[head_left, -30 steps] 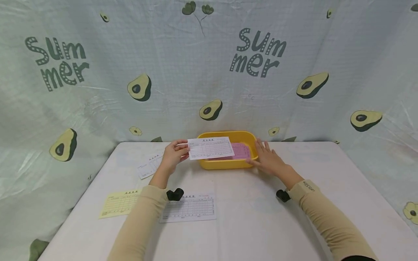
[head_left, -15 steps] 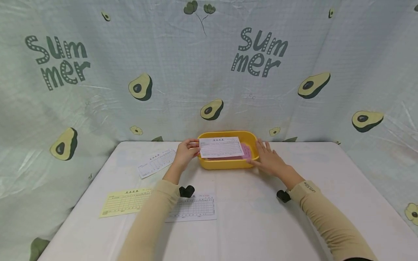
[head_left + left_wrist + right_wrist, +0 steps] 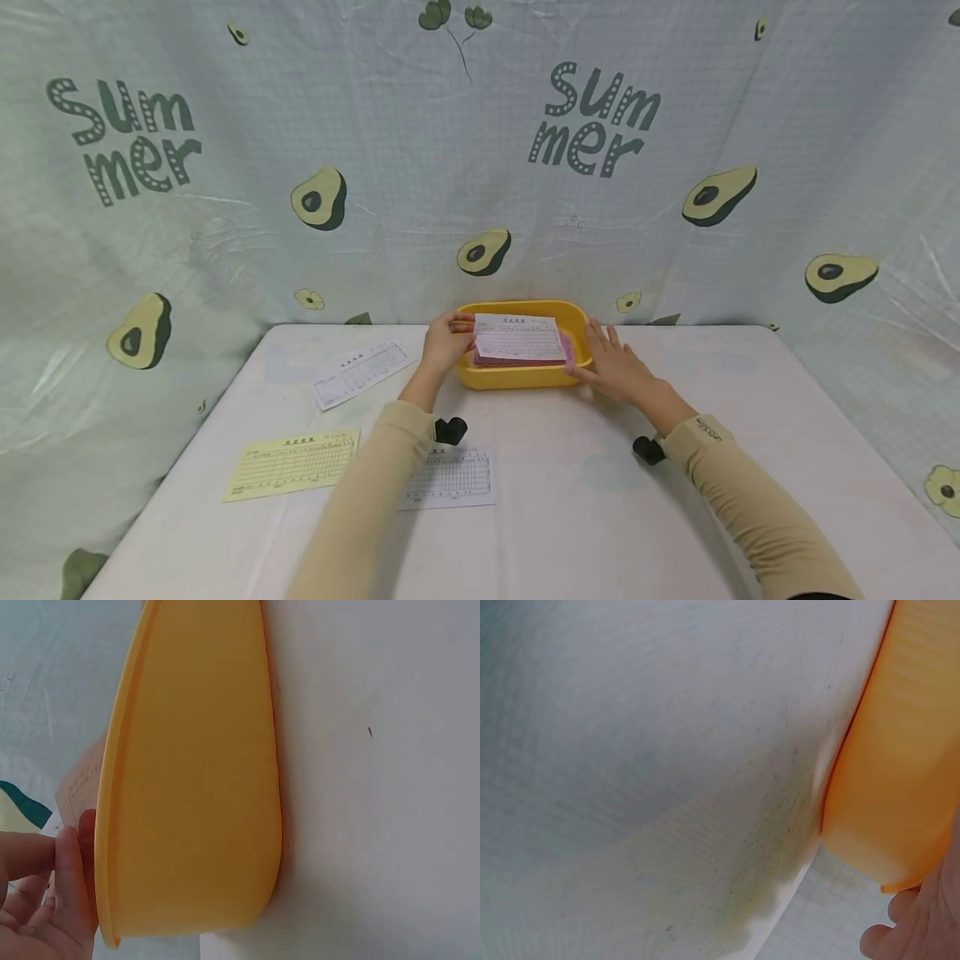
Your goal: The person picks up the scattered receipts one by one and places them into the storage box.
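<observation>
In the head view a yellow plastic basket (image 3: pixel 517 380) stands at the back of the table with pink printed slips (image 3: pixel 570 347) inside. Over them, within the basket's rim, is a white printed form (image 3: pixel 517 338). My left hand (image 3: pixel 446 343) pinches this form by its left edge, at the basket's left end. The left wrist view shows the thumb and fingers (image 3: pixel 69 862) on the paper just beyond the basket wall (image 3: pixel 195 787). My right hand (image 3: pixel 618 367) rests against the basket's right end, fingers extended along the rim; the right wrist view catches its fingertips (image 3: pixel 902 906) there.
Another white form (image 3: pixel 363 375) lies at an angle left of the basket. Nearer on the table (image 3: pixel 600 500) are a yellow form (image 3: pixel 292 465) and a white form (image 3: pixel 457 479), partly covered by the left sleeve (image 3: pixel 360 500). A patterned curtain (image 3: pixel 405 167) hangs behind.
My left hand has moved right with the white form, which has gone from the basket's left edge to over the pink slips inside. The right hand has stayed at the basket's right end.
</observation>
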The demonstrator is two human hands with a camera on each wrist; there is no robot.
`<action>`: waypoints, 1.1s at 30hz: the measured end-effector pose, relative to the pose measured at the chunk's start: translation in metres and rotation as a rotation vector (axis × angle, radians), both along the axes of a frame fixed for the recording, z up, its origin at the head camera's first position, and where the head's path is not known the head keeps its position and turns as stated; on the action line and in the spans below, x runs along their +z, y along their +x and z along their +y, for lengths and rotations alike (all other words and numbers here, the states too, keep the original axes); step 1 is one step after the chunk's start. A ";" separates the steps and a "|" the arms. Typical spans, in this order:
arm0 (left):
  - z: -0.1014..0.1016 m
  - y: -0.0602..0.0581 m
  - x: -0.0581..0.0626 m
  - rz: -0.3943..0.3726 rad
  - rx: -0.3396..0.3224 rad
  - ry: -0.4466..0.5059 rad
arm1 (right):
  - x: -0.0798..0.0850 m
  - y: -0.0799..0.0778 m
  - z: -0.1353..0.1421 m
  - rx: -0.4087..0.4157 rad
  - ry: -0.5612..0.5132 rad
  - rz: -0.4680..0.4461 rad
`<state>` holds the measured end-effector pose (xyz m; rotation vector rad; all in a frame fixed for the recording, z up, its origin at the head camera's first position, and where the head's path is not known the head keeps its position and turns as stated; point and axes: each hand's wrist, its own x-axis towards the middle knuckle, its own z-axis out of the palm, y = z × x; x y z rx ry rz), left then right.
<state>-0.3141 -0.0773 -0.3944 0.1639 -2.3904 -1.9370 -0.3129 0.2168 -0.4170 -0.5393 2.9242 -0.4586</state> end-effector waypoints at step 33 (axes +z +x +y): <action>0.010 -0.001 0.015 -0.101 -0.135 -0.072 | 0.003 0.007 -0.002 -0.004 -0.019 0.006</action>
